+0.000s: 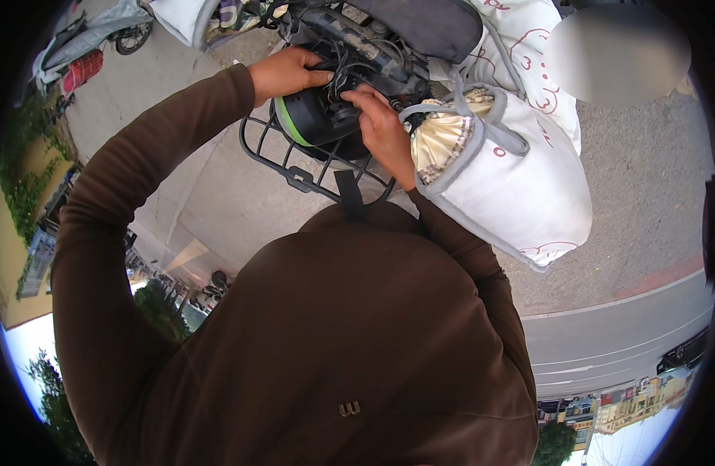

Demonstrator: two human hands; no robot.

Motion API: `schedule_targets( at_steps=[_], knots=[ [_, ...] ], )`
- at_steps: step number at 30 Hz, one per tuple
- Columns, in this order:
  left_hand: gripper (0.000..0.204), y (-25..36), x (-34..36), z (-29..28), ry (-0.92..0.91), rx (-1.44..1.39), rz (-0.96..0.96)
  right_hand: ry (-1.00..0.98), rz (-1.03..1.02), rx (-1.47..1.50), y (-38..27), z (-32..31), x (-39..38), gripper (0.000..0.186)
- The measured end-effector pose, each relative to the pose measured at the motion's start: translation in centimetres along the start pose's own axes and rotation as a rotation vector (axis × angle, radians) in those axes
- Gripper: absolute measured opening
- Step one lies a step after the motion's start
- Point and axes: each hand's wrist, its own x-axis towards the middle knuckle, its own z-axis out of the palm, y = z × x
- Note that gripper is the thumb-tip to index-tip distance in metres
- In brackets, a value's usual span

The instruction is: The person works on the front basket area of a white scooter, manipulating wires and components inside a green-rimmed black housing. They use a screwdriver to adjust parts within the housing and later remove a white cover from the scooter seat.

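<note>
My left hand point(299, 76) grips the upper part of a black rounded housing with a green stripe point(294, 120), near the top middle. My right hand point(379, 124) has closed fingers at the bundle of thin black wires point(343, 78) beside it; what they pinch is too small to tell. A black metal front rack point(300, 179) runs below the housing. Just right of my right hand hangs a white padded handlebar cover point(513, 194) with grey edging and a cream checked lining. A dark padded piece point(408, 22) and black vehicle parts sit above the wires.
A grey scooter point(90, 43) with a red basket stands at the upper left. Pavement point(621, 194) and a road point(614, 334) with a dark car point(680, 353) lie to the right. Buildings and trees show at the rim. A large blurred grey oval covers the upper right.
</note>
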Motion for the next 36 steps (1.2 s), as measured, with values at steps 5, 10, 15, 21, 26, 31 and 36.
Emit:
schedule_targets(
  at_steps=[5, 10, 15, 21, 26, 31, 36],
  knots=[
    [0.023, 0.4, 0.1, 0.0, -0.004, 0.063, -0.058, -0.050, 0.304, 0.403, -0.1, 0.2, 0.2, 0.040],
    [0.027, 0.5, 0.1, -0.6, -0.079, 0.002, -0.074, -0.043, 0.393, 0.491, -0.2, 0.1, 0.1, 0.040],
    [0.033, 0.8, 0.0, -0.9, -0.125, -0.177, -0.205, -0.074, 0.444, 0.415, -1.0, -0.2, 0.5, 0.035],
    [0.031, 0.6, 0.2, -0.6, -0.097, -0.160, -0.177, -0.017, 0.513, 0.327, -2.1, -0.3, 0.6, 0.028],
    [0.030, 0.4, 0.6, -1.3, -0.192, -0.209, -0.212, -0.010, 0.498, 0.332, -2.2, -0.3, 0.6, 0.029],
    [0.030, 1.0, 0.2, -1.4, -0.211, -0.220, -0.210, -0.011, 0.553, 0.370, -2.3, -0.4, 0.6, 0.029],
    [0.031, 0.3, 0.6, -1.3, -0.192, -0.183, -0.219, -0.001, 0.624, 0.358, -3.2, -0.4, 1.1, 0.029]
  ],
)
